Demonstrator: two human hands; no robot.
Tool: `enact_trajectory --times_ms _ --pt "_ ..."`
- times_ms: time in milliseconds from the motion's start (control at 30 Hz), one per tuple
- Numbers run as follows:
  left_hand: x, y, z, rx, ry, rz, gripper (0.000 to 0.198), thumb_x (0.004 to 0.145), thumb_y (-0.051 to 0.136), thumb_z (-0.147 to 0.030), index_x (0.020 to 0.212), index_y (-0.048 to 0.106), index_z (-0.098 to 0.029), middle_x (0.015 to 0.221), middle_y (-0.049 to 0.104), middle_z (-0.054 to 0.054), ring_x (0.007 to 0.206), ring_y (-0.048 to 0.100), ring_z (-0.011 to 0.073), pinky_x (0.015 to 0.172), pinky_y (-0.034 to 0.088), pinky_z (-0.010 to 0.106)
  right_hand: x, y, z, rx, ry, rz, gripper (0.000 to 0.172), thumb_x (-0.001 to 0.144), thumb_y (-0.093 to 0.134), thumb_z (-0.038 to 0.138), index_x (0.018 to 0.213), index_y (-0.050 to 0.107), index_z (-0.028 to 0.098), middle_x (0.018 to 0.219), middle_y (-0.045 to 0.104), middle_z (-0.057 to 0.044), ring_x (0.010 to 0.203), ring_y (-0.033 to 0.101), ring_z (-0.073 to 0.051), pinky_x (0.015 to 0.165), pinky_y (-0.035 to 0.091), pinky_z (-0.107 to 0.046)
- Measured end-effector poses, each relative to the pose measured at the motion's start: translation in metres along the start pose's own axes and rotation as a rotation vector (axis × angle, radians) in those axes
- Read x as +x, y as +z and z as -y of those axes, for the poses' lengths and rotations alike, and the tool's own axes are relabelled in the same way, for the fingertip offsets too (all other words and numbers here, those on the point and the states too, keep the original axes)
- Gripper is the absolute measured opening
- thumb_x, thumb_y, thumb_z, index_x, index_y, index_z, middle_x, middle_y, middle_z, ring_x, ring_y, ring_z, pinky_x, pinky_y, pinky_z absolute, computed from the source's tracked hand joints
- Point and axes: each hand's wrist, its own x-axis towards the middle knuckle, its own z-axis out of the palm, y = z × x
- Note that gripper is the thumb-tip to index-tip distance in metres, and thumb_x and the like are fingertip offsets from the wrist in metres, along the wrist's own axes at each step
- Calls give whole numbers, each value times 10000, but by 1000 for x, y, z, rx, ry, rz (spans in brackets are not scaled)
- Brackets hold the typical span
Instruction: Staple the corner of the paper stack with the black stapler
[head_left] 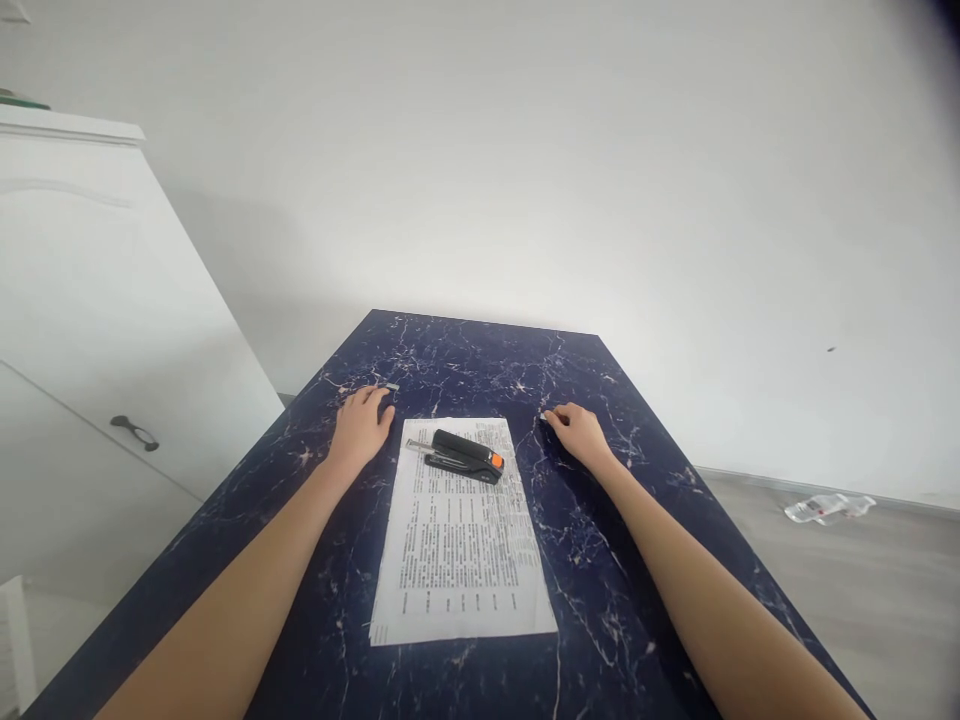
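Lying on printed sheets (459,550) on the tabletop (472,360): one black stapler (466,448), opened. Left hand (360,425): loosely spread, beside a small grey strip (393,387). Right hand (577,430): fingers closed, pinching a small pale piece (544,416).

Behind the dark blue, white-veined table (480,350) rises a softly lit white wall (525,150), with a white, dark-handled cabinet (112,280) standing on the left and a pale grey floor (862,590) on the right.
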Motion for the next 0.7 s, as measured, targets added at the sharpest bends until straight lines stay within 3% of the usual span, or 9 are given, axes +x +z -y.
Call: enact_trajectory --times_ms 100,167,300,467,600,700 --pt "0 8 -1 82 27 175 583 1030 341 -459 1548 434 -209 1647 348 101 1505 321 367 1198 286 583 -1 4 -5 14 -48 -2 358 864 593 447 596 519 220 683 597 -26 652 538 -188 650 365 -304" --pt "0 10 -2 111 31 239 606 1043 274 -479 1580 387 -223 1665 312 67 1537 252 365 1221 227 603 -2 5 -5 75 -13 -29 274 824 635 446 672 583 224 721 631 -23 685 572 -194 669 391 -302" --pt "0 8 -2 128 41 237 604 1042 245 -478 1557 425 -220 1654 339 64 1534 265 357 1222 235 601 0 7 -9 183 77 -88 240 813 650 468 829 638 229 753 667 -13 659 586 -189 650 410 -302" --pt "1 7 -7 130 57 239 572 1042 237 -447 1517 455 -216 1710 163 55 1538 242 377 1203 233 659 2 13 -12 119 25 -91 204 846 615 429 814 622 228 753 657 -18 698 593 -195 681 416 -306" --pt "0 6 -10 96 54 275 547 1044 244 -405 1519 436 -213 1677 282 81 1549 205 377 1198 180 702 1 15 -8 43 -18 -95 199 856 594 419 823 602 223 783 633 -25 752 586 -203 720 417 -311" --pt "-1 4 -10 55 74 224 484 1032 315 -372 1459 491 -227 1600 427 115 1514 292 378 1181 206 710 1 15 -9 31 -40 -88 205 860 584 424 843 595 220 803 624 -24 768 580 -205 739 417 -315"
